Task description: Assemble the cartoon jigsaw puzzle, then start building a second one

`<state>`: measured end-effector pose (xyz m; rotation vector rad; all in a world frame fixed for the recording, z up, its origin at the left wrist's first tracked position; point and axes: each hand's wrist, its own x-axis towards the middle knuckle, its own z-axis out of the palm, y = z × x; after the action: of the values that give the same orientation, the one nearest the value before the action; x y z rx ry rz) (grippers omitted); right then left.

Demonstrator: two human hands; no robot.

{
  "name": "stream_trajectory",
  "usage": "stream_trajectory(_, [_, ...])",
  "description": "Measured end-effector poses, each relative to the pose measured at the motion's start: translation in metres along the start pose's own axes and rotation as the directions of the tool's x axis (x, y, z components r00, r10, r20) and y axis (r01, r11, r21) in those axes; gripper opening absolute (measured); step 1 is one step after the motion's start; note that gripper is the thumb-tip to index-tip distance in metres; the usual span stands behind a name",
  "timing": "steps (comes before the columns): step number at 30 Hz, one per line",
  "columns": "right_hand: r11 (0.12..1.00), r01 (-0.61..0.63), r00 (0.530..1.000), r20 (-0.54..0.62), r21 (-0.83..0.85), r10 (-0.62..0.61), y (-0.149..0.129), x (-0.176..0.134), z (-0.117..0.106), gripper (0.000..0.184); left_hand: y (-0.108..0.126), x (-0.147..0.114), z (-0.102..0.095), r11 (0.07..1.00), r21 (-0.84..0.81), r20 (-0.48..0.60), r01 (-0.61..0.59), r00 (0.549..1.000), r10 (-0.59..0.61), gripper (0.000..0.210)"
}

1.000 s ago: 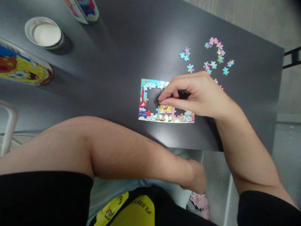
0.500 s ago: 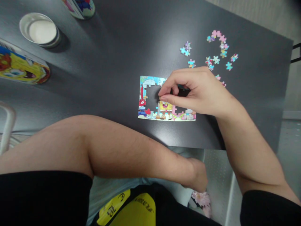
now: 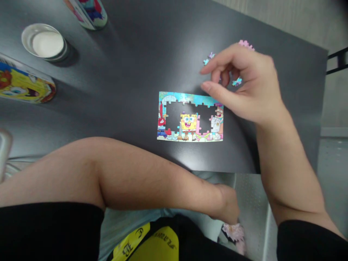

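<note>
A small jigsaw puzzle (image 3: 188,123) lies flat on the dark table, its border joined and a yellow cartoon character standing in its lower middle. Bare table shows through the gaps to either side of that character. My right hand (image 3: 244,85) hovers just above the puzzle's upper right corner, thumb and index finger apart, with nothing between them. Loose puzzle pieces (image 3: 237,82) lie beneath and behind that hand, which hides most of them. My left hand (image 3: 228,204) hangs below the table's front edge, palm side turned away, and its fingers are hidden.
At the upper left of the dark table (image 3: 136,65) stand an open round tin (image 3: 45,42) with a pale inside, a cartoon-printed can (image 3: 25,81) and another printed can (image 3: 91,14). A pink flower-like item (image 3: 234,232) shows below my left hand.
My right hand has moved up and right, off the puzzle, and its pinched thumb and finger have parted. The puzzle's middle and right side have come into view. My left hand stays put.
</note>
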<state>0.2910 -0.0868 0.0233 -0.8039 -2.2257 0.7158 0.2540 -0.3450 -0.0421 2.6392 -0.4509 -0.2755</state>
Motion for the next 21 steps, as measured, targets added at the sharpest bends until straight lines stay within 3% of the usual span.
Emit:
stream_trajectory(4, [0.997, -0.005, 0.95, -0.31, -0.081, -0.02, 0.041, 0.004, -0.025, 0.046, -0.001, -0.006, 0.004, 0.999, 0.032, -0.014, -0.001, 1.0, 0.002, 0.022])
stream_trajectory(6, [0.99, -0.011, 0.874, -0.483, -0.141, -0.059, 0.061, 0.004, -0.041, 0.047, -0.002, -0.01, 0.004, 0.999, 0.051, -0.008, -0.009, 1.0, 0.009, 0.023])
stream_trajectory(8, [0.965, -0.171, 0.888, -0.456, -0.2, 0.062, 0.078, 0.002, -0.057, 0.041, -0.003, -0.014, 0.003, 0.997, 0.074, 0.008, -0.016, 1.0, 0.015, 0.02])
stream_trajectory(10, [0.948, -0.223, 0.854, -0.514, -0.228, 0.078, 0.091, -0.002, -0.071, 0.045, -0.005, -0.019, 0.002, 0.995, 0.094, 0.025, -0.013, 1.0, 0.011, 0.02])
stream_trajectory(12, [0.911, -0.307, 0.875, -0.459, -0.276, 0.156, 0.098, -0.007, -0.083, 0.043, -0.008, -0.023, 0.001, 0.996, 0.093, 0.046, -0.01, 0.999, 0.005, 0.021])
stream_trajectory(17, [0.858, -0.365, 0.927, -0.229, -0.362, 0.298, 0.099, -0.017, -0.098, 0.006, -0.013, -0.028, -0.001, 0.998, 0.053, 0.106, -0.016, 0.994, 0.01, 0.02])
stream_trajectory(21, [0.833, -0.441, 0.895, -0.235, -0.334, 0.38, 0.097, -0.019, -0.102, 0.006, -0.014, -0.029, -0.003, 0.999, 0.031, 0.128, -0.027, 0.992, 0.023, 0.016])
